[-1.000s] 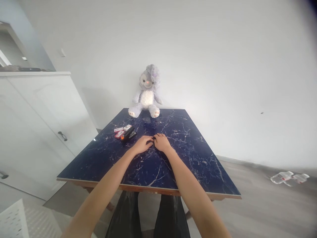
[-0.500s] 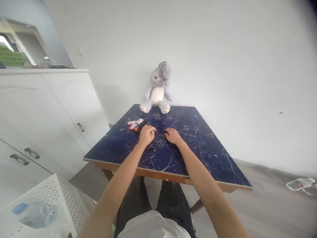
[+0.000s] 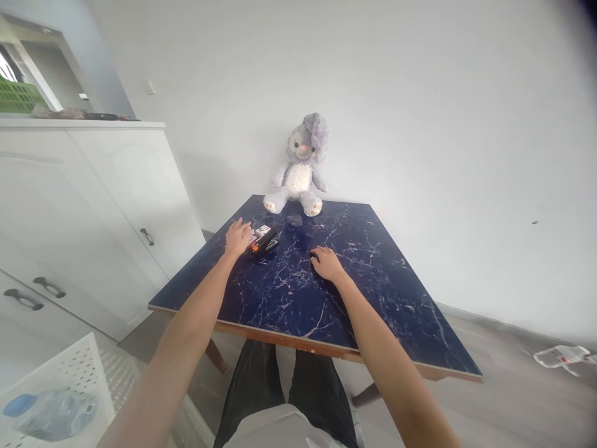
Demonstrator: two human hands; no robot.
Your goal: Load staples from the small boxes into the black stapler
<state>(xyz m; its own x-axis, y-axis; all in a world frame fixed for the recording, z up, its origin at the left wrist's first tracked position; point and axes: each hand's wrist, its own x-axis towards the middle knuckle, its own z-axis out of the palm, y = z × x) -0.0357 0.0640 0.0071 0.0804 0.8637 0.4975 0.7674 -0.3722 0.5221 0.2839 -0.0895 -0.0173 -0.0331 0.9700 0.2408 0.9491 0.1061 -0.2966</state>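
Note:
My left hand (image 3: 238, 238) is over the left part of the table, its fingers spread and reaching onto the small red-and-white boxes, partly hiding them. One such box (image 3: 252, 239) shows beside the fingertips; a mostly white box (image 3: 262, 231) lies just behind. To the right of them is a long black object (image 3: 265, 238) with an orange end, and close against it a second black thing (image 3: 272, 245) with a pale stripe. My right hand (image 3: 327, 264) rests on the tabletop near the middle, fingers curled down over something dark that is mostly hidden beneath them.
A grey plush rabbit (image 3: 299, 168) sits at the back of the blue marbled table (image 3: 373, 292), against the wall. White cabinets (image 3: 93, 205) stand at left. A white perforated basket (image 3: 100, 373) with a plastic bottle (image 3: 56, 414) is at lower left. Clear plastic items (image 3: 562, 356) lie on the floor at right.
My left hand has moved left, from beside the black object onto the small boxes, uncovering the second black thing. My right hand stays nearly in place. The view has shifted slightly.

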